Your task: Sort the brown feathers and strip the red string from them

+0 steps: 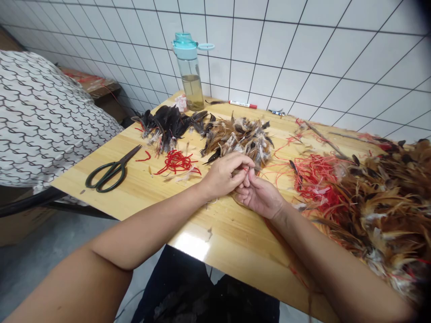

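Over the wooden table, my left hand (222, 176) and my right hand (261, 194) meet fingertip to fingertip. Both are closed in a pinch, with a bit of red string (246, 170) showing between the fingers. Most of what they grip is hidden by the fingers. Just behind them lies a bundle of brown and black feathers (235, 137), close to my left knuckles. A small heap of red string pieces (177, 162) sits to the left of my left hand.
Black-handled scissors (112, 172) lie at the left. Black feathers (168, 123) and a water bottle (191, 80) are farther back. A red-capped marker (242, 104) rests by the tiled wall. Tangled red string (314, 179) and a large feather pile (387, 202) cover the right side.
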Tool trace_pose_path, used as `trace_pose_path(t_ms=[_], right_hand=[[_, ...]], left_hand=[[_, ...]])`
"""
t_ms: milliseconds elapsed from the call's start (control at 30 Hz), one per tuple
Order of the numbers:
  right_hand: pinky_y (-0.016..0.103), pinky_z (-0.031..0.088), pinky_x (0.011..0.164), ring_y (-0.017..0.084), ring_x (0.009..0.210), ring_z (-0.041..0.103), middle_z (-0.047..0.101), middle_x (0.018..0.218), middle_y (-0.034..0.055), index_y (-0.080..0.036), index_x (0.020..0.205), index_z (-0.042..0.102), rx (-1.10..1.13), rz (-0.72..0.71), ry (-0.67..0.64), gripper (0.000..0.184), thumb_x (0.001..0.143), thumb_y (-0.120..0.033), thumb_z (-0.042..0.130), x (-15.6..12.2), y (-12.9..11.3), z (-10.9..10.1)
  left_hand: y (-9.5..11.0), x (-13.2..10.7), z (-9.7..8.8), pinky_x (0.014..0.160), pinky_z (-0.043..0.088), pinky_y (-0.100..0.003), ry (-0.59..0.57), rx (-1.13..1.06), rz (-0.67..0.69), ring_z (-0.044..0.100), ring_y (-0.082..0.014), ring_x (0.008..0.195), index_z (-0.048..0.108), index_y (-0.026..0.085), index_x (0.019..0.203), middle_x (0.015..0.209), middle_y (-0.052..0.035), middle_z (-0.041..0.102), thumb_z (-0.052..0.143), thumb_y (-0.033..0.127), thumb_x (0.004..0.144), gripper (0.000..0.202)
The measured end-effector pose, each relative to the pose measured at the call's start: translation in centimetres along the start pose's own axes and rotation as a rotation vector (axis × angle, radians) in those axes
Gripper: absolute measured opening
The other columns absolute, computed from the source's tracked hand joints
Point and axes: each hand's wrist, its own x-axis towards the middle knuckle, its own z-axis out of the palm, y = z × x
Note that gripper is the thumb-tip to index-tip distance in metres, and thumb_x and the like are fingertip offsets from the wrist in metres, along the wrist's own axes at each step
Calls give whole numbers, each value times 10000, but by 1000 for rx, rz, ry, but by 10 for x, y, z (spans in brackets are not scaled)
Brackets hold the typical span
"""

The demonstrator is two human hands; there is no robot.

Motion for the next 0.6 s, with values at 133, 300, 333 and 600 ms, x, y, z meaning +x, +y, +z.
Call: trace_pose_path(t_ms=[133,300,333,600], right_hand=[[173,351,521,62,524,374,511,632,-12,-155,644,492,-4,39,-2,416,954,-431,465,-2,-1,1],[155,351,491,50,509,358,520,662,-7,-153,663,489,11,85,-20,424,962,-447,431,-3,-2,2],[149,349,482,45,501,356,521,664,-5,-150,669,493,20,97,-27,436,968,-456,408,-3,-2,3],[84,193,331,-7,374,231,610,698,49,-98,769,561,34,188,-40,618,1011,-454,118,-3,-2,2]], left_hand=[[-2,0,2,815,472,-248,17,36,44,590,-120,868,640,160,907,890,-36,650,512,48,829,187],[-1,-1,4,797,472,-244,20,7,-32,598,-119,849,635,165,855,867,-30,646,513,75,842,152],[-1,-1,5,790,472,-239,15,-3,-64,601,-116,844,634,165,859,872,-29,647,513,83,845,147],[0,-2,6,556,443,-174,-64,-324,-408,530,-44,510,609,156,896,732,17,634,530,214,875,101]])
